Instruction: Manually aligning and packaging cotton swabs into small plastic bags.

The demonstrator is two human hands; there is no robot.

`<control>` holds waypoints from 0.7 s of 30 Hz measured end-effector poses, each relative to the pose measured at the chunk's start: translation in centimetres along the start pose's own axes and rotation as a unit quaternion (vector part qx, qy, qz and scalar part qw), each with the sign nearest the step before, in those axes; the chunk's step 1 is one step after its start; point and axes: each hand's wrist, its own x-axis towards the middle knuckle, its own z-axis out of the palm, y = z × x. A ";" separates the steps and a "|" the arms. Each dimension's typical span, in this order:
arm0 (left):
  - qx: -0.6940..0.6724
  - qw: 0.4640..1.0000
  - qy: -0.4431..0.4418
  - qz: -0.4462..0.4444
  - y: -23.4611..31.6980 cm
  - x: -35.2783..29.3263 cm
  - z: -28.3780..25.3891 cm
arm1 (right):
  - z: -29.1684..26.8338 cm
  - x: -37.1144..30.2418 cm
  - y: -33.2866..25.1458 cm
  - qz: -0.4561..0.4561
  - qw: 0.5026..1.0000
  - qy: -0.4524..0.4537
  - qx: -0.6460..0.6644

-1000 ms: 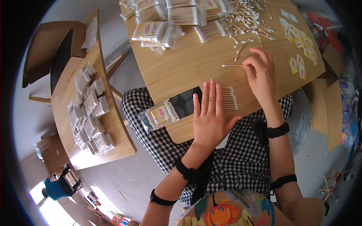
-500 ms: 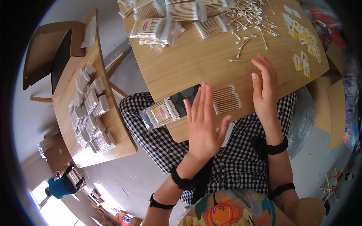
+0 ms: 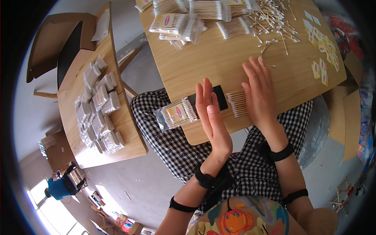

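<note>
My left hand (image 3: 214,121) is raised above the near edge of the table, fingers stretched, holding nothing. My right hand (image 3: 260,96) is also open and empty, palm turned toward the left one. It covers the right end of a neat row of cotton swabs (image 3: 236,105) on the tabletop. Left of that row lies a flat black sheet (image 3: 220,97), partly behind my left hand. A clear bag of cotton swabs (image 3: 178,112) with a yellow label sits at the sheet's left end. One loose cotton swab (image 3: 271,65) shows beside my right fingertips.
Filled swab bags (image 3: 172,24) are stacked at the far side of the table (image 3: 196,64), next to a heap of loose swabs (image 3: 272,17). Yellow labels (image 3: 328,47) lie at the right. More bags (image 3: 100,109) cover a second table at left. A person (image 3: 58,188) is in the background.
My right hand has moved left over the row of swabs, closer to my left hand. The left hand has turned more edge-on. The whole view has shifted slightly.
</note>
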 end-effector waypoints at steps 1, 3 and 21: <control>-0.013 1.000 -0.011 -0.004 -0.1 0.0 0.2 | 0.6 0.0 -0.1 -0.002 1.000 -0.006 -0.017; -0.008 1.000 -0.014 -0.004 -0.1 0.1 0.7 | 1.8 -0.1 -0.1 -0.007 0.998 -0.019 -0.052; -0.037 0.999 -0.036 -0.003 -0.3 0.2 0.4 | 3.2 0.8 -1.9 -0.042 0.999 -0.019 -0.012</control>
